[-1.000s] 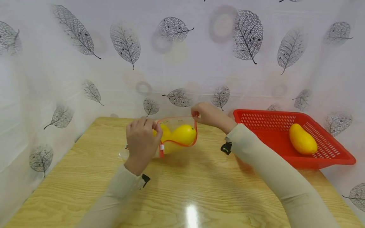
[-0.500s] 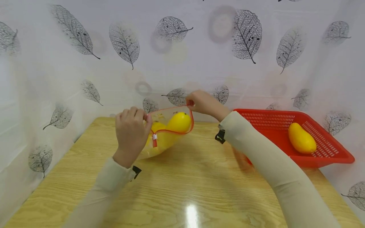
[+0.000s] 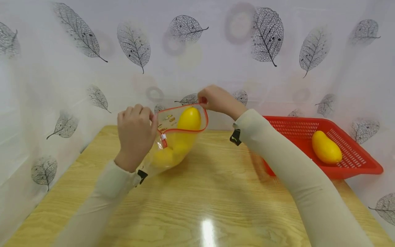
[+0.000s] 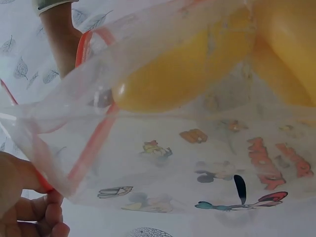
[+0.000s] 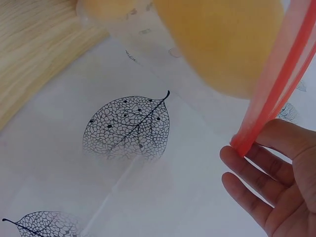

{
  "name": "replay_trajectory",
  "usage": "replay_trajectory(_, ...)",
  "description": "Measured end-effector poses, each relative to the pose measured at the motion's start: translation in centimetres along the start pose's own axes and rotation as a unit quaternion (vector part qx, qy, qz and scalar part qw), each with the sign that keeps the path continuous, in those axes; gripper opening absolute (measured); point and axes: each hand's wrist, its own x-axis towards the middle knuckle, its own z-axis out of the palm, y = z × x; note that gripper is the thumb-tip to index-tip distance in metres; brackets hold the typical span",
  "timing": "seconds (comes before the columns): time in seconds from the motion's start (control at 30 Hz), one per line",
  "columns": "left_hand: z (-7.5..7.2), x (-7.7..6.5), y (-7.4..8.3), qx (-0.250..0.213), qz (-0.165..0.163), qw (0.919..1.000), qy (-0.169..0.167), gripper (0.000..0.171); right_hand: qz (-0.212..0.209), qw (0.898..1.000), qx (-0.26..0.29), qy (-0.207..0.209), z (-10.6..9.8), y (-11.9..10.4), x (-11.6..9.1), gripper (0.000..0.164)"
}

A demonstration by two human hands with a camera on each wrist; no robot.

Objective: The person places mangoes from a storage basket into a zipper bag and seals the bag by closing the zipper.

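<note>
A clear zip bag (image 3: 172, 118) with a red rim, a red slider and printed cartoon figures hangs between my two hands, its mouth spread wide. Inside it are yellow mangoes (image 3: 189, 119); one stands up near the mouth and others lie lower down. My left hand (image 3: 135, 132) pinches the left end of the rim, thumb against curled fingers. At the opposite end, my right hand (image 3: 217, 99) pinches the red edge (image 5: 274, 94) between thumb and fingertips, as the right wrist view shows. Printed figures (image 4: 266, 163) show on the bag's side in the left wrist view.
To the right, a red plastic basket (image 3: 293, 121) with slotted walls holds one mango (image 3: 326, 147). The wooden table (image 3: 191, 199) runs to a white curtain (image 3: 216, 44) printed with grey leaves, hanging close behind and at both sides.
Both hands have risen and shifted left, lifting the bag's mouth. The bag has tilted more upright, and the mangoes have slid lower inside it. The basket's mango stays put.
</note>
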Motion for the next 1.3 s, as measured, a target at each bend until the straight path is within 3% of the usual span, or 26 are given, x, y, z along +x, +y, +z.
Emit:
replay_trajectory(0.33, -1.2, 1.5, -0.2, 0.003, -0.003, 1.0000, -0.001, 0.026, 0.003, 1.000, -0.010, 0.001, -1.0, -0.4, 0.3, 0.010)
replay_trajectory(0.6, -3.0, 3.2, -0.1, -0.001, -0.012, 0.9995, -0.029, 0.026, 0.006, 0.999, 0.005, 0.033, -2.3, -1.5, 0.4, 0.011)
replay_trajectory(0.8, -3.3, 3.2, 0.1, -0.005, -0.019, 0.9980, -0.060, 0.027, -0.007, 0.997, 0.011, 0.077, -3.5, -2.4, 0.6, 0.012)
replay_trajectory(1.13, -3.5, 3.8, -0.9, 0.001, -0.039, 0.9984, -0.042, 0.024, 0.003, 0.994, 0.001, 0.112, -4.3, -3.0, 0.3, 0.014)
replay_trajectory(1.3, -3.7, 3.7, -0.9, 0.008, -0.035, 0.9979, -0.055, 0.024, 0.000, 0.994, 0.005, 0.105, -3.7, -2.7, 0.1, 0.013)
